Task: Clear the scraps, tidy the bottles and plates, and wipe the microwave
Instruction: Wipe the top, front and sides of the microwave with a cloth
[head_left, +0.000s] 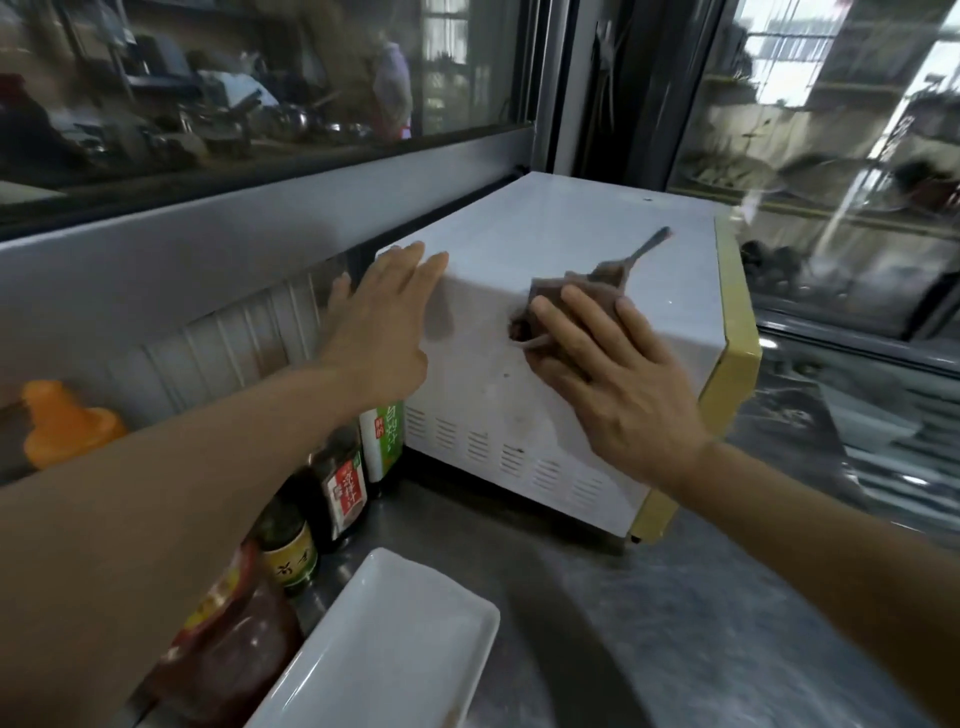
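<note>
A white microwave (571, 228) with a yellow front stands on the steel counter, its side wall facing me. My left hand (382, 322) lies flat with fingers apart on its upper left corner. My right hand (608, 374) presses a brownish-grey cloth (576, 283) against the side wall near the top edge. A fork (647, 249) lies on top of the microwave, just behind the cloth. Several sauce bottles (343, 488) stand in a row along the wall at the left. A white rectangular plate (395, 649) sits at the bottom centre.
An orange-capped squeeze bottle (62, 421) stands at far left. The steel counter (675, 623) stretches to the right of the plate. A glass window (260, 78) runs behind the bottles, and a glass display case (841, 156) stands to the right of the microwave.
</note>
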